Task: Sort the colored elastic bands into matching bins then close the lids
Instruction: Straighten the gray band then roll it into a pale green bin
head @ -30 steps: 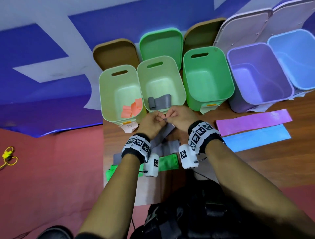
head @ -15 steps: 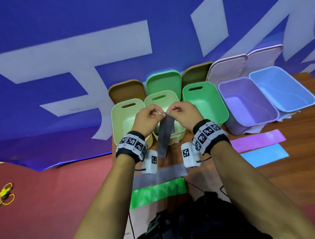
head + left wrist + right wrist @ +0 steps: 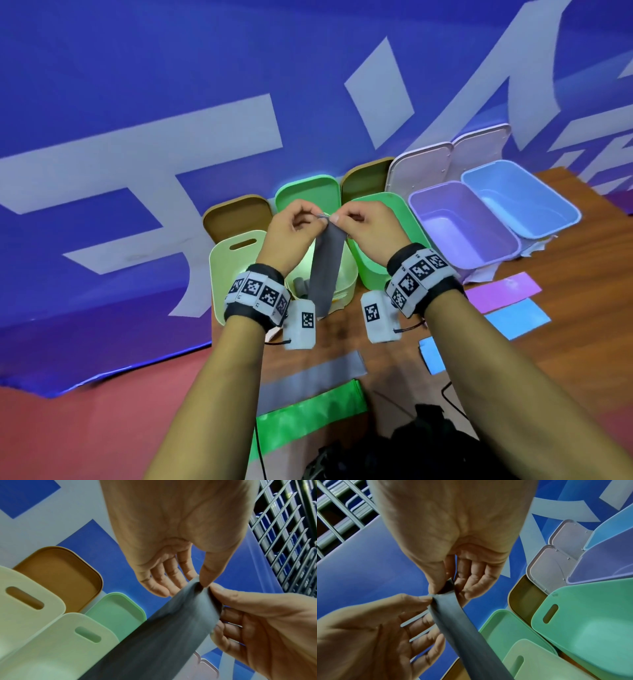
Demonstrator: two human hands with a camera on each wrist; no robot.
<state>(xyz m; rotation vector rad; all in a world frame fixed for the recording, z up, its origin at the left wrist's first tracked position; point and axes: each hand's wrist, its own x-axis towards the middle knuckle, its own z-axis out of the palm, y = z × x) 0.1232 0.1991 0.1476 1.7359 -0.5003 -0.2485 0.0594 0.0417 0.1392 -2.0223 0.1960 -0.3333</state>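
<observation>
From the head view, you have lifted the grey elastic band (image 3: 325, 270) off the bench (image 3: 565, 359); left hand (image 3: 291, 233) and right hand (image 3: 366, 229) both pinch its top edge, and it hangs below them over the pale green bin (image 3: 346, 291). Both wrist views confirm thumb-and-finger pinches on that edge, so lowering it in looks next.

Both forearms reach forward side by side, wrists raised and close together. The left hand (image 3: 291, 229) and right hand (image 3: 363, 226) nearly touch, each with thumb pressed to forefinger in a pinch, the other fingers loosely curled underneath.
</observation>
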